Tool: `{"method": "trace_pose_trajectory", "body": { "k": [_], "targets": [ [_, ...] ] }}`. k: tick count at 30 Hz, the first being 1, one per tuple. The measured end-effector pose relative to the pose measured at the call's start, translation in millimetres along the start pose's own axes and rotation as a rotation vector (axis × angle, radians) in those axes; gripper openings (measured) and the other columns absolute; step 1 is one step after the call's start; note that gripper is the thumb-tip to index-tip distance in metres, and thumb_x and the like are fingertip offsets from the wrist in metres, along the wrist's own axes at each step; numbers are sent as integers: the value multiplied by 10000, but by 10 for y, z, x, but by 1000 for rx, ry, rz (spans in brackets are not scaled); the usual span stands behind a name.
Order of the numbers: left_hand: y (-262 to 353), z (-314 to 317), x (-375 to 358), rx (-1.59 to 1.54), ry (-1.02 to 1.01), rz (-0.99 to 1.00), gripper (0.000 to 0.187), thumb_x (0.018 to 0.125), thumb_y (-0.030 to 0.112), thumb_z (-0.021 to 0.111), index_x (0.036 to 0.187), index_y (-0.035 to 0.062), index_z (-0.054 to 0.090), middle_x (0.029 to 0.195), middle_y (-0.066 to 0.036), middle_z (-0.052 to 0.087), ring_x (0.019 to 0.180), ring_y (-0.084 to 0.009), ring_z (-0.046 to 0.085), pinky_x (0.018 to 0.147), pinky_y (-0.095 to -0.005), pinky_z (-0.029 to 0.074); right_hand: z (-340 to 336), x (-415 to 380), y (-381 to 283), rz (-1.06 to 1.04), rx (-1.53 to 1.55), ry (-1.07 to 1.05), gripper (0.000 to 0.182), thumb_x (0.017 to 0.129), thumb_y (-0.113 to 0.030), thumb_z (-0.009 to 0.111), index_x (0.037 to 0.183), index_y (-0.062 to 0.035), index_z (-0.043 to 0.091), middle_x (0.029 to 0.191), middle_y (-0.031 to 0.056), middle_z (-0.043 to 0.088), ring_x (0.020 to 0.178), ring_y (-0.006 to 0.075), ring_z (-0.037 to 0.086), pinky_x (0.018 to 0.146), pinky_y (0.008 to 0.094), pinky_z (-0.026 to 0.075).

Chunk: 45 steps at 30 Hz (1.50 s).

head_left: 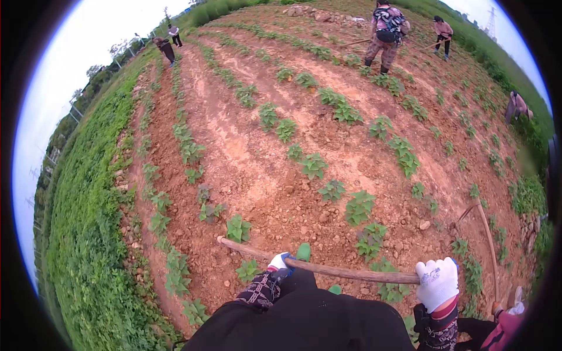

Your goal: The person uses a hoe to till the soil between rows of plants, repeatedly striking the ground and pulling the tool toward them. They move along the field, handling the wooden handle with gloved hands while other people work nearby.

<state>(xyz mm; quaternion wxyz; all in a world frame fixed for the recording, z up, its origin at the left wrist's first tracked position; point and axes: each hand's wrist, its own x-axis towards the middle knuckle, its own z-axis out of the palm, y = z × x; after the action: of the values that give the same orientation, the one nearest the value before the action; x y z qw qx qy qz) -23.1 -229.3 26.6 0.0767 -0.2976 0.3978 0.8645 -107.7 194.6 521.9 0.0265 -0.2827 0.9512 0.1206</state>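
While holding the wooden pole [351,272] crosswise before the body, has its long axis going from left to right, with the left end slightly farther out. With the gloved left hand [281,261], grips it inward from the left end, leaving a short free part beyond. With the gloved right hand [438,285], grips it at the far right of the visible length; cannot tell what is past the fist. Has both grips closed around the wood, with the left one nearer to the free end. Under and ahead of the pole, has leafy plants [238,229] in reddish soil [257,193], near a green shoe [303,251]. To the right, apart from the right hand, has another person's hoe [494,272] at the side.
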Motion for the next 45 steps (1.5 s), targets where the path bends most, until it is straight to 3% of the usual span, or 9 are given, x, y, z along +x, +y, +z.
{"method": "trace_pose_trajectory", "body": {
  "k": [1, 3, 4, 7, 16, 21, 27, 34, 45],
  "targets": [
    [43, 42, 34, -473, 66, -199, 124, 898, 189, 531, 860, 75, 565, 754, -61, 598, 665, -185, 595, 619, -331, 508, 0, -3, -26, 9, 19, 10, 158, 646, -143, 666, 753, -140, 550, 659, 49, 553, 663, 244, 578, 687, 382, 390],
    [116, 50, -41, 188, -32, -71, 178, 914, 223, 513, 849, 67, 569, 740, -61, 591, 655, -196, 590, 600, -326, 498, 35, -25, -67, -26, -2, 43, 186, 623, -143, 680, 744, -135, 540, 662, 59, 551, 675, 252, 571, 681, 387, 387],
    [89, 51, -22, -260, -26, -183, 244, 925, 273, 506, 835, 56, 573, 739, -79, 591, 649, -222, 591, 593, -327, 497, 8, -21, -83, -15, -7, 61, 197, 594, -125, 675, 725, -136, 528, 644, 60, 538, 660, 260, 562, 662, 391, 382],
    [366, 371, -261, -66, 96, -283, 293, 930, 322, 504, 849, 48, 566, 742, -97, 583, 660, -239, 593, 600, -332, 500, 43, 6, -67, -9, -4, 39, 220, 556, -111, 674, 707, -136, 515, 634, 61, 526, 652, 279, 546, 645, 399, 378],
    [9, 535, -184, -909, 270, -191, 129, 869, 122, 581, 861, 24, 499, 770, -110, 554, 718, -272, 560, 799, -444, 505, 419, 20, 168, -18, -19, 82, 262, 541, -99, 677, 725, -129, 492, 666, 68, 506, 661, 276, 514, 659, 399, 371],
    [-244, 556, -145, -814, 302, -223, 178, 911, 164, 544, 980, -1, 532, 821, -101, 583, 739, -239, 586, 767, -399, 513, 742, 60, 354, -60, 19, 81, 297, 544, -75, 657, 807, -109, 523, 675, 73, 503, 671, 280, 520, 636, 394, 369],
    [-89, 630, -291, -839, 668, -351, 168, 886, 187, 529, 789, 54, 492, 710, -85, 554, 655, -254, 557, 738, -471, 505, 1436, 105, 515, -100, 61, 68, 292, 578, -86, 654, 855, -112, 565, 660, 63, 500, 647, 270, 527, 626, 380, 370],
    [425, -188, -655, -700, 822, -55, 166, 872, 185, 527, 762, 77, 466, 653, -68, 507, 598, -244, 525, 684, -456, 513, 2403, 300, -104, -87, 273, -97, 254, 607, -128, 697, 827, -138, 572, 703, 57, 584, 694, 273, 586, 648, 395, 420],
    [714, -602, -322, -615, 772, 13, 240, 889, 209, 537, 690, 112, 445, 558, -19, 491, 516, -201, 505, 615, -404, 506, 1539, 760, -316, -298, 301, -140, 248, 657, -173, 704, 824, -147, 523, 681, 44, 547, 661, 245, 575, 638, 369, 417]
  ]
}}
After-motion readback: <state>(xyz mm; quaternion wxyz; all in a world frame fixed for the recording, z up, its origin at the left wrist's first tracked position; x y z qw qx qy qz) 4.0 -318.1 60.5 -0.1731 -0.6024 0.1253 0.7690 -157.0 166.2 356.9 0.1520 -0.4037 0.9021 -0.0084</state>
